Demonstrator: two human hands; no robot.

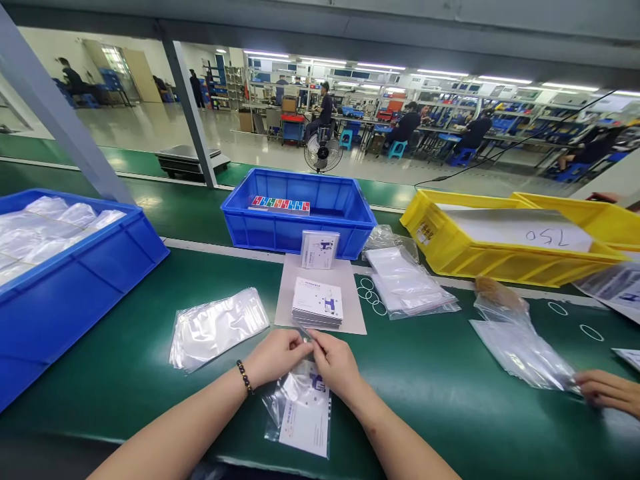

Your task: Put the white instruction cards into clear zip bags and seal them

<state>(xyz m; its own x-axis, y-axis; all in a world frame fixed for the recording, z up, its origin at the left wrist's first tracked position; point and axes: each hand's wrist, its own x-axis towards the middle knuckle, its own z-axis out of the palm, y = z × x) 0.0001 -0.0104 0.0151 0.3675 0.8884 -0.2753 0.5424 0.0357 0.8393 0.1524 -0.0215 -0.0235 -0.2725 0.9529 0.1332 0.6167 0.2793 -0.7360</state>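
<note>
Both my hands meet at the top end of a clear plastic bag near the table's front edge. Inside the bag lies a white printed card with a purple picture. My left hand, with a beaded bracelet at its wrist, pinches the bag's edge. Opposite it, my right hand pinches the same edge, fingertips close to the left ones. Just beyond my hands, a stack of white printed booklets rests on a grey-beige board. Flat clear bags lie in a pile to the left.
A blue bin stands behind the stack, a booklet pack leaning on it. Another blue bin holds bagged items at left. Yellow bins, white rings and more bags lie right. A co-worker's hand touches other bags.
</note>
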